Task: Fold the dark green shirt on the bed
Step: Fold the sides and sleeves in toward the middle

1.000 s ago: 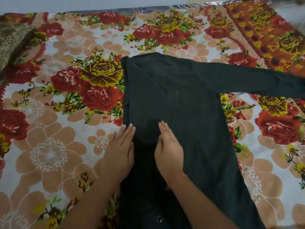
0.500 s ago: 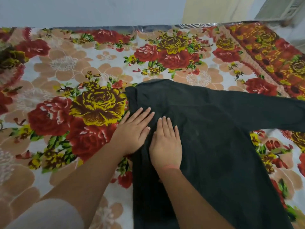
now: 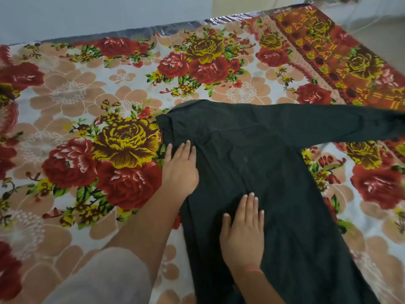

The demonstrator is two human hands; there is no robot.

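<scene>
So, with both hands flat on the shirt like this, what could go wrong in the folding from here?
1. The left hand presses near the folded left edge of the dark green shirt, where creases show; they may get pressed into the fold.
2. The right sleeve lies stretched out across the floral bedsheet; folding the body first could leave it bunched.
3. If the right hand slides, the soft bedsheet may shift and spoil the alignment.

No readable text, label, brand, number or sign anywhere in view.
</scene>
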